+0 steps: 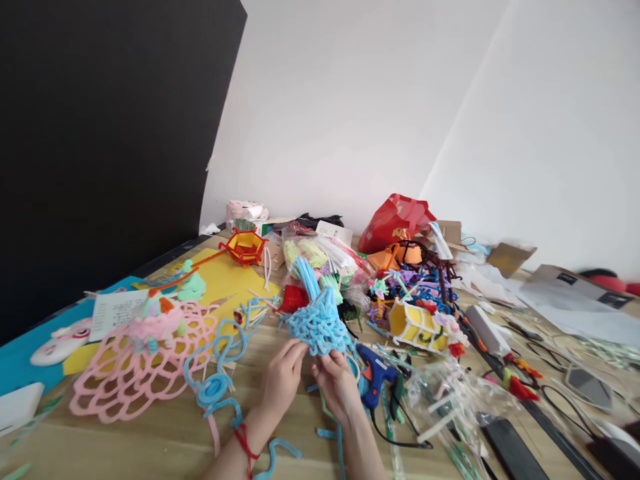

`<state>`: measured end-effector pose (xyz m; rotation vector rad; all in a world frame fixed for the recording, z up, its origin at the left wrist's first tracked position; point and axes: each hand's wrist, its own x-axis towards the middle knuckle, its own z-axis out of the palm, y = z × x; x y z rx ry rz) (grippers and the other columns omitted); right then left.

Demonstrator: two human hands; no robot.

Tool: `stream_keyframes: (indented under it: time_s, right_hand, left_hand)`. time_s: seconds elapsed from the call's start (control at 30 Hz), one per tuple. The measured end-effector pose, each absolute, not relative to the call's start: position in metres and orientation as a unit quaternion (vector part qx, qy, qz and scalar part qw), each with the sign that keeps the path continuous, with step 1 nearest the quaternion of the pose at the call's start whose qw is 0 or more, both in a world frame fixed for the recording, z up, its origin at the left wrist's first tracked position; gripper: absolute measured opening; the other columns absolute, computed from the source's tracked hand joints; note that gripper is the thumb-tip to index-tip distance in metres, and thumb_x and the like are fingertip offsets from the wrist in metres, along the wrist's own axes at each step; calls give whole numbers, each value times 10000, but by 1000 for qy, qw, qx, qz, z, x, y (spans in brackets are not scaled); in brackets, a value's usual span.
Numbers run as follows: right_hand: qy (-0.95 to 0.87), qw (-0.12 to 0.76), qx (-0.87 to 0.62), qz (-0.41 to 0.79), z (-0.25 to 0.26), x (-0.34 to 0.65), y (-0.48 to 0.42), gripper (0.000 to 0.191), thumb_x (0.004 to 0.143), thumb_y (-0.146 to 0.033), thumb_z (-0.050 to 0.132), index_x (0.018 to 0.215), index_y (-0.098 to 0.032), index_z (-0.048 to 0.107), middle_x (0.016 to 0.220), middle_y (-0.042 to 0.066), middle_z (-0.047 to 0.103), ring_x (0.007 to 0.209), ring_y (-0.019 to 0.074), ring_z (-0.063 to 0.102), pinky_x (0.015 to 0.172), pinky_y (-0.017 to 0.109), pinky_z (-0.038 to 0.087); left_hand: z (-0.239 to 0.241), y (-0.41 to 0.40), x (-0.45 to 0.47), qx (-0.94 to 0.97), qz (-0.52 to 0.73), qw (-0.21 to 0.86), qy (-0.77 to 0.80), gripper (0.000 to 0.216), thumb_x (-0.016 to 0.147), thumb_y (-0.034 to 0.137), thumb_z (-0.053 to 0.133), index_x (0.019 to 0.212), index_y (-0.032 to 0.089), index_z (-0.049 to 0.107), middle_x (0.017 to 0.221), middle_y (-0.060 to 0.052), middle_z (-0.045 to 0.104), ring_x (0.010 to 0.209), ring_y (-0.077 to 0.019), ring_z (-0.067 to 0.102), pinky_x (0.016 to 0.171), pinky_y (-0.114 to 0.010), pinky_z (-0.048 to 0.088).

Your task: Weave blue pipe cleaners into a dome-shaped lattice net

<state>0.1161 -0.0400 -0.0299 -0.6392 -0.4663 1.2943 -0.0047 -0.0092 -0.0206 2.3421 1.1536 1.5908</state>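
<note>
My left hand (281, 375) and my right hand (338, 382) both grip the lower edge of a light blue pipe-cleaner lattice (318, 324), held just above the wooden table (150, 440). Straight blue stems (306, 277) rise from its top. A red string is tied around my left wrist. A blue glue gun (374, 380) lies right beside my right hand. Curled blue pipe-cleaner pieces (215, 387) lie left of my left hand.
A pink pipe-cleaner lattice (135, 367) lies at the left on yellow paper (225, 280). Bags of pipe cleaners (325, 257), a yellow basket craft (417, 325), a red bag (395, 220) and clear plastic wrappers (450, 400) crowd the middle and right. A black board (100, 147) stands left.
</note>
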Motion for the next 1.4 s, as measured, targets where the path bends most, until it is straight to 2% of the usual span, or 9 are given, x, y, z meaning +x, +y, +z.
stream_keyframes:
  time_s: [0.3, 0.5, 0.8, 0.97, 1.07, 1.17, 1.27, 1.33, 1.4]
  right_hand:
    - [-254, 728, -281, 571, -27, 115, -38, 134, 674, -260, 743, 748, -224, 638, 823, 4, 657, 748, 139, 601, 679, 261, 499]
    - [-218, 741, -264, 577, -30, 117, -37, 174, 646, -253, 758, 770, -234, 637, 857, 2, 663, 773, 145, 615, 667, 261, 509]
    - [-225, 734, -238, 594, -14, 114, -44, 171, 638, -194, 768, 786, -221, 689, 864, 13, 706, 832, 174, 646, 848, 376, 496]
    - [-187, 760, -300, 545, -16, 113, -40, 108, 652, -235, 774, 742, -205, 722, 813, 15, 723, 744, 156, 655, 737, 287, 538]
    - [-183, 762, -288, 551, -16, 115, -39, 122, 649, -245, 777, 756, -211, 731, 833, 16, 733, 767, 154, 661, 740, 262, 540]
    - [-166, 757, -278, 567, -16, 118, -38, 115, 662, -252, 771, 764, -215, 732, 833, 14, 740, 775, 151, 668, 756, 265, 539]
    - [-143, 761, -274, 570, -15, 120, -38, 79, 643, -219, 783, 690, -213, 720, 762, 2, 734, 740, 148, 668, 766, 280, 540]
    - [-132, 766, -264, 571, -14, 119, -39, 99, 621, -189, 795, 638, -204, 698, 729, -4, 722, 721, 143, 663, 756, 274, 539]
    - [-132, 762, -256, 580, -12, 116, -41, 132, 610, -185, 802, 613, -185, 670, 683, -6, 698, 662, 135, 646, 676, 254, 538]
  left_hand:
    - [-21, -11, -3, 776, 509, 47, 368, 275, 901, 181, 386, 919, 213, 659, 883, -48, 709, 806, -167, 681, 724, -282, 565]
    - [-16, -15, 0, 756, 524, 82, 382, 232, 894, 201, 438, 942, 198, 665, 952, -66, 716, 865, -182, 687, 757, -288, 574]
    - [-22, -9, -2, 752, 533, 60, 383, 255, 890, 188, 444, 966, 183, 687, 981, -87, 723, 876, -197, 695, 760, -298, 584]
    - [-19, -11, -3, 762, 533, 52, 364, 250, 879, 178, 472, 1004, 206, 687, 1000, -74, 727, 876, -193, 699, 766, -289, 580]
    - [-14, -14, -5, 759, 554, 67, 336, 236, 852, 167, 525, 1020, 222, 683, 1005, -63, 728, 882, -185, 696, 789, -270, 566]
    - [-6, -21, -8, 733, 586, 102, 331, 213, 821, 163, 571, 996, 216, 680, 1007, -72, 718, 812, -165, 692, 646, -210, 557]
    - [2, -31, -6, 696, 603, 161, 356, 100, 806, 201, 589, 757, 189, 675, 789, -53, 693, 568, -115, 609, 512, -200, 482]
    - [4, -35, 0, 670, 589, 243, 381, 215, 790, 266, 611, 592, 181, 612, 609, -11, 606, 478, -96, 519, 488, -208, 438]
    - [5, -37, 7, 622, 552, 382, 404, 275, 769, 355, 624, 564, 176, 586, 532, 15, 547, 421, -86, 466, 422, -203, 382]
